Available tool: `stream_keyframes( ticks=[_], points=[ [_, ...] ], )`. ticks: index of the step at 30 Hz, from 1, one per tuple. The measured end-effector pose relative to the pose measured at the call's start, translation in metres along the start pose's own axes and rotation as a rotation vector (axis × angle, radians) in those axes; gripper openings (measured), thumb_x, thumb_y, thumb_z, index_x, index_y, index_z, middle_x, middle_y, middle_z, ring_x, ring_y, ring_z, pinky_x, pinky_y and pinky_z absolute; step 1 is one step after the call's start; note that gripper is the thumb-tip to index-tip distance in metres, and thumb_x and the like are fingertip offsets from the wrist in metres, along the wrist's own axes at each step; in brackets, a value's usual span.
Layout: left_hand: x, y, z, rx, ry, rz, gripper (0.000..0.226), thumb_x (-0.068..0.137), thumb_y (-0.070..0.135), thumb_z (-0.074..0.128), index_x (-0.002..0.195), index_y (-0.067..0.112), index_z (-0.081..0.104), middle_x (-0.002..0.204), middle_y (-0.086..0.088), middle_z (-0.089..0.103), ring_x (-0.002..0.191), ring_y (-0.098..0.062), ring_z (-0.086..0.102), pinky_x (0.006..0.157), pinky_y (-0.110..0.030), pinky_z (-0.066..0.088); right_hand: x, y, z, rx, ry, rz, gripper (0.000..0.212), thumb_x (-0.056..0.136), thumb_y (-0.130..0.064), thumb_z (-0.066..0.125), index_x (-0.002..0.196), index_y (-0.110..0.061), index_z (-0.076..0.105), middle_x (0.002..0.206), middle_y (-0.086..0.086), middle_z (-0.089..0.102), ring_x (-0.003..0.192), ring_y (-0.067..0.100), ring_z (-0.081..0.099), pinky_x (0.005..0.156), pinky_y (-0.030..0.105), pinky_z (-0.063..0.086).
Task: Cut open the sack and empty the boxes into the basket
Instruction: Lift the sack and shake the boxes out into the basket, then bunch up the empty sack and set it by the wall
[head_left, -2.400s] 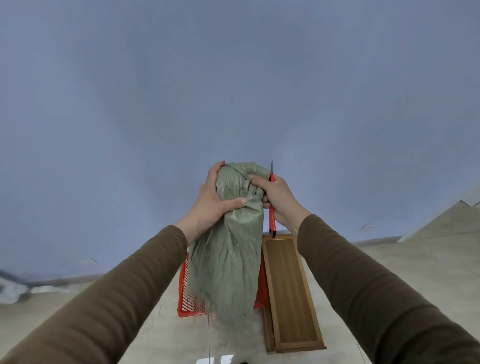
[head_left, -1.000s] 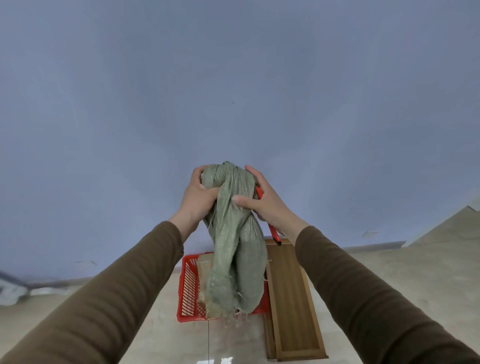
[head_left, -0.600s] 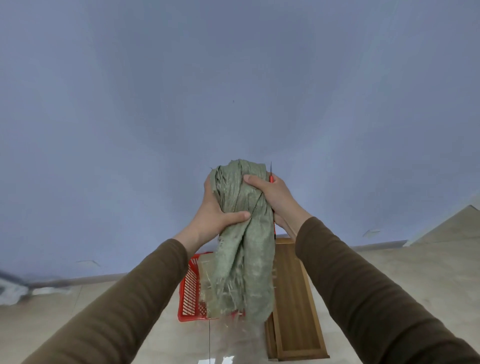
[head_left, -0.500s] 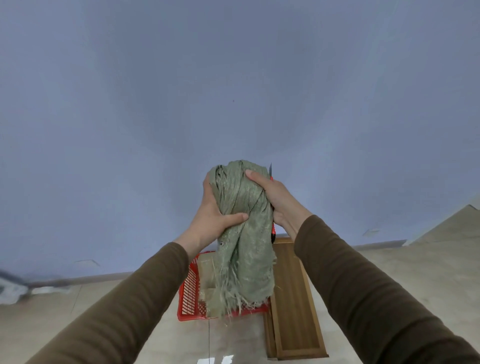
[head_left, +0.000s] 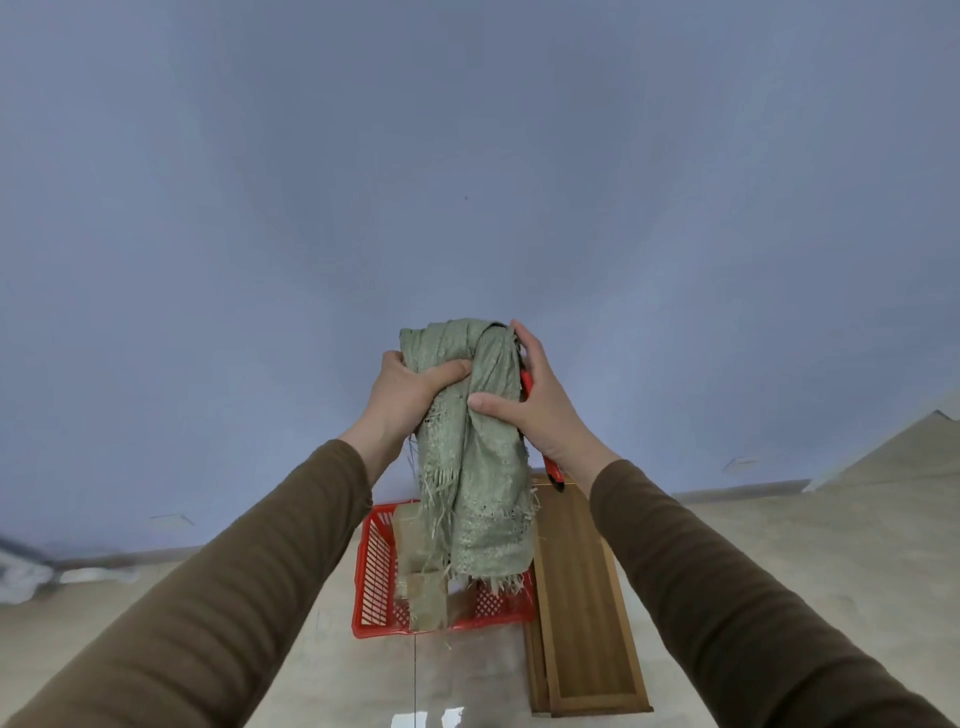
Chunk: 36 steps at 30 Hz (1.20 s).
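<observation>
- Pale beige tiled floor (head_left: 810, 561) runs out to a plain blue-grey wall (head_left: 467, 156), with a low skirting strip along the join.
- Nearest the camera, two arms in dark brown sleeves (head_left: 218, 608) reach forward and up from the bottom corners of the view.
- On the floor between the arms stands a red plastic basket (head_left: 370, 577) with slotted walls; light tan cardboard boxes (head_left: 427, 603) lie inside it, at least two of them, their exact count hard to tell.
- Just to the right of the basket, touching or nearly touching its side, a long shallow wooden tray (head_left: 582, 613) lies flat, its length running away from the camera.
- Above the basket, both hands hold up a bunched green woven sack (head_left: 483, 493); its frayed lower edge hangs over the basket, with loose strands trailing from the fabric.
- Left hand (head_left: 402, 397) is clenched round the upper part of the sack, thumb wrapped across the front of the cloth.
- Right hand (head_left: 540, 410) clasps the sack from the other side, thumb pressed on the fabric, fingers curving behind it.
- A red utility knife (head_left: 550, 465) is caught between the right palm and the sack; its black-tipped end juts out below the wrist, and its blade is not visible.
</observation>
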<state>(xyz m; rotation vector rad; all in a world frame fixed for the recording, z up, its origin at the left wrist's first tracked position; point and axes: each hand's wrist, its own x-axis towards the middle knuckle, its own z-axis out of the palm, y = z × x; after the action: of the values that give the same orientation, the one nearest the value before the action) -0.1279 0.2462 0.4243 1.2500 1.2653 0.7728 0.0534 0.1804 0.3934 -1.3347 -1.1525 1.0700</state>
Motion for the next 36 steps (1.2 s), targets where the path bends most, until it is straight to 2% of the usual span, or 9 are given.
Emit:
stream_keyframes(
  ticks=[6,13,17,20,24,27,29,32,36],
  points=[
    [-0.009,-0.004,0.007,0.04,-0.152,0.096,0.099,0.064,0.056,0.092,0.144,0.028,0.041,0.139,-0.002,0.06,0.122,-0.018,0.068,0.102,-0.042,0.059,0.007,-0.001,-0.005,0.205,0.143,0.127,0.063,0.07,-0.041,0.094,0.125,-0.023,0.07,0.113,-0.004,0.08,0.107,0.019,0.076,0.089,0.039,0.064],
    [-0.015,-0.027,0.016,-0.027,-0.235,0.158,0.132,0.077,0.016,0.093,0.162,0.046,-0.004,0.146,0.011,0.049,0.128,-0.006,0.062,0.099,-0.023,0.054,0.008,-0.01,-0.008,0.474,0.062,0.441,0.073,0.069,-0.045,0.094,0.125,-0.004,0.071,0.116,0.019,0.078,0.104,0.035,0.077,0.09,0.048,0.062],
    [-0.009,-0.024,0.015,-0.056,-0.062,0.12,0.118,0.074,0.025,0.093,0.159,0.04,0.012,0.138,0.004,0.056,0.117,-0.012,0.067,0.099,-0.035,0.057,0.005,-0.009,0.003,0.148,0.154,0.274,0.108,0.068,-0.058,0.09,0.155,-0.02,0.037,0.157,0.008,0.05,0.138,0.023,0.056,0.111,0.047,0.051],
    [-0.006,-0.015,0.008,-0.057,-0.028,0.018,0.114,0.063,0.04,0.089,0.154,0.037,0.02,0.139,-0.006,0.056,0.115,-0.025,0.07,0.097,-0.047,0.06,-0.004,-0.005,0.002,-0.07,-0.018,0.1,0.112,0.071,-0.053,0.09,0.161,-0.038,0.026,0.167,-0.004,0.031,0.15,0.012,0.033,0.12,0.042,0.039],
    [-0.006,-0.008,0.006,-0.1,-0.077,-0.16,0.093,0.08,0.033,0.087,0.149,0.015,0.026,0.121,-0.015,0.064,0.094,-0.027,0.076,0.069,-0.038,0.065,-0.011,0.0,-0.009,-0.174,-0.114,0.041,0.117,0.059,-0.066,0.09,0.158,-0.046,0.03,0.158,-0.003,0.038,0.146,0.018,0.041,0.119,0.048,0.041],
    [-0.006,-0.005,0.005,-0.105,-0.14,-0.291,0.089,0.088,0.041,0.08,0.15,0.003,0.031,0.13,-0.023,0.065,0.108,-0.037,0.074,0.085,-0.047,0.065,-0.013,0.002,-0.016,-0.23,-0.155,0.038,0.124,0.052,-0.078,0.087,0.157,-0.047,0.028,0.16,-0.006,0.038,0.146,0.016,0.043,0.12,0.047,0.04],
    [-0.011,-0.001,0.002,-0.085,-0.261,-0.326,0.07,0.095,0.045,0.071,0.146,0.002,0.05,0.123,-0.023,0.073,0.104,-0.037,0.077,0.087,-0.047,0.064,-0.015,0.004,-0.02,-0.25,-0.176,0.038,0.13,0.051,-0.081,0.085,0.159,-0.044,0.024,0.16,-0.009,0.037,0.145,0.012,0.043,0.118,0.038,0.041],
    [-0.019,-0.002,-0.001,-0.145,-0.386,-0.357,0.044,0.102,0.048,0.057,0.124,0.011,0.068,0.098,-0.015,0.081,0.079,-0.029,0.08,0.064,-0.035,0.064,-0.021,0.002,-0.021,-0.243,-0.189,0.069,0.13,0.049,-0.083,0.083,0.157,-0.038,0.028,0.144,-0.021,0.047,0.128,-0.003,0.052,0.101,0.014,0.046],
    [-0.034,-0.013,0.001,-0.027,-0.403,-0.298,0.065,0.095,0.065,0.059,0.138,0.017,0.061,0.116,-0.015,0.079,0.103,-0.032,0.078,0.088,-0.043,0.063,-0.036,0.007,-0.014,-0.303,-0.047,0.101,0.092,0.057,-0.072,0.087,0.133,-0.037,0.047,0.122,-0.017,0.067,0.106,-0.002,0.068,0.09,0.032,0.058]
  ],
)
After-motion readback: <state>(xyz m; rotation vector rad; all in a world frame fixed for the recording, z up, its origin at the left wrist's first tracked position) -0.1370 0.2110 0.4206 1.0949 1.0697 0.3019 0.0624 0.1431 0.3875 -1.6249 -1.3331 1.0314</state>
